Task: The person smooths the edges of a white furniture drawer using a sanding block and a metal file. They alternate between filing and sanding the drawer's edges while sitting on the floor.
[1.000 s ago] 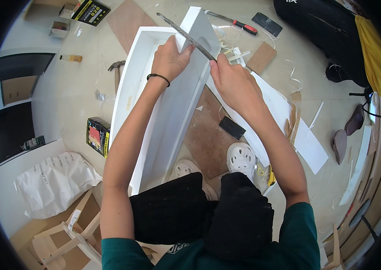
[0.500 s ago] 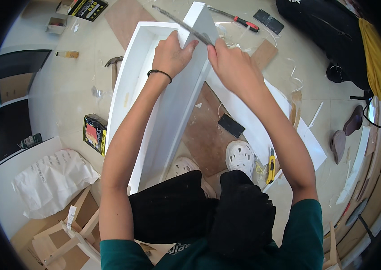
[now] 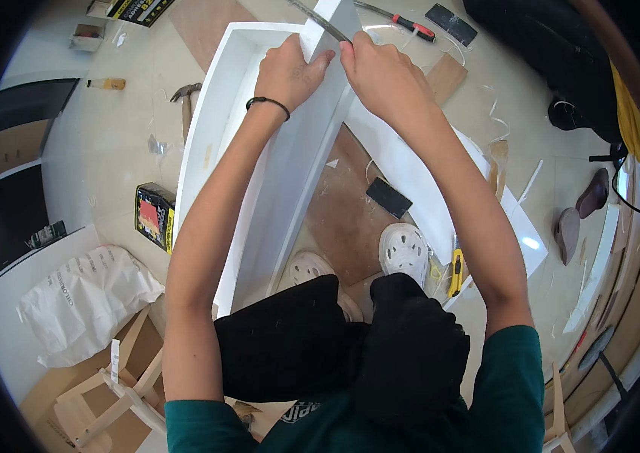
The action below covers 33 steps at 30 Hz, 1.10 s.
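A long white open box point(image 3: 293, 177), like a narrow trough, stands tilted in front of my legs. My left hand point(image 3: 288, 79) is closed over the end of its long wall, with the thumb on the outer side. In my right hand point(image 3: 389, 79) is the near end of a thin grey metal file point(image 3: 321, 21), which lies across the top edge of the box's end. The file's far tip runs out at the upper border. My right fingers are partly hidden behind the back of the hand.
A hammer point(image 3: 186, 102) lies left of the box, near a black-and-yellow carton point(image 3: 155, 217). To the right are a white sheet point(image 3: 512, 226), a yellow utility knife point(image 3: 456, 273) and a black phone-like slab point(image 3: 388, 198). A red-and-black-handled tool point(image 3: 414, 29) lies beyond.
My right hand has pushed the file forward and slightly left across the box's edge. My left hand keeps its grip. The whole view has shifted a little.
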Available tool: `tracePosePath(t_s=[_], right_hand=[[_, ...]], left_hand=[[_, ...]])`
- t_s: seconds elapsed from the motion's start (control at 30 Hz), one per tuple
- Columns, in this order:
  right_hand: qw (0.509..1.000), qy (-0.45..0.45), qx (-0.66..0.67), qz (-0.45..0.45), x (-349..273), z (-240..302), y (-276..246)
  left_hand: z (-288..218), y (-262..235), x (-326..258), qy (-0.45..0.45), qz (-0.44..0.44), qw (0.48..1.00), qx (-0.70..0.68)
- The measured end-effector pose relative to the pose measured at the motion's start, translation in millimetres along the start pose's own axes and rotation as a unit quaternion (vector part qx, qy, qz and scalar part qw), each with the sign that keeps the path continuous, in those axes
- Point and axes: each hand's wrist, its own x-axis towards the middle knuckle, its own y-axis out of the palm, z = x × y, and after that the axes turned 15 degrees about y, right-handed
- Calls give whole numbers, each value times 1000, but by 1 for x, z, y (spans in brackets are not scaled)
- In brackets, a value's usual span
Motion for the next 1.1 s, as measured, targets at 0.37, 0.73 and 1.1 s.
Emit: tracePosePath(t_s=[0.37,0.73,1.1], right_hand=[[998,-52,17,15,-24,-6,-6],[994,72,-23,85,-28,-7,-4],[963,-47,181,-194,-37,-101,47]], left_hand=[[8,2,-2,7,-3,1000,20],[2,-1,-6,-3,19,999,42],[20,-16,8,-52,69,984,-155]])
